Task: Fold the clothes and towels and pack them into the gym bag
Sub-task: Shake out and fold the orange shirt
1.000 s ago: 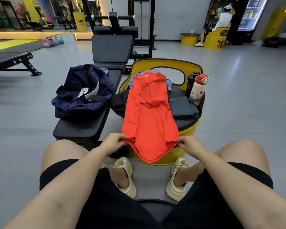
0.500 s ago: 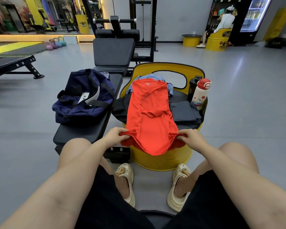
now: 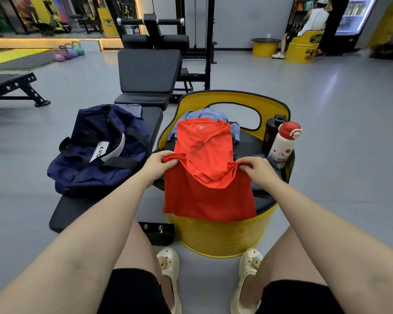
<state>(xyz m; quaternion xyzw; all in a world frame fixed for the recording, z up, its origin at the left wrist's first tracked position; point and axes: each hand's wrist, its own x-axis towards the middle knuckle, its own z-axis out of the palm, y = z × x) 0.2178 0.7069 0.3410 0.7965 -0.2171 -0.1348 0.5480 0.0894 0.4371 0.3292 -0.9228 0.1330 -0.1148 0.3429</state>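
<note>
To the left of the left hand (image 3: 157, 167), a navy gym bag (image 3: 95, 152) lies slumped on a black bench (image 3: 77, 209), reaching close to the bench's left edge. A white tag on the bag shows the letters "LV", and what follows is cut off by a fold. A grey cloth (image 3: 132, 109) peeks out behind the bag, mostly hidden.

The left hand pinches the hem of an orange shirt (image 3: 204, 177) at its left corner, fingers curled round the fabric. The shirt lies on the black seat of a yellow barrel chair (image 3: 220, 236), its lower part doubled up toward the collar, its folded edge hanging over the seat's near rim. Small white print sits inside the collar, too small to read. A pale blue garment (image 3: 195, 116) lies beyond the shirt, largely covered by it.

The right hand (image 3: 258, 169) grips the hem's right corner in the same way. Past it, dark folded clothes (image 3: 275, 175) are mostly hidden by the hand. Further right stand a black bottle (image 3: 271, 132), its gold print illegible, and a white bottle (image 3: 281, 147) with a red cap and cartoon picture, at the seat's right edge. Bare grey floor (image 3: 349, 155) spreads beyond.
</note>
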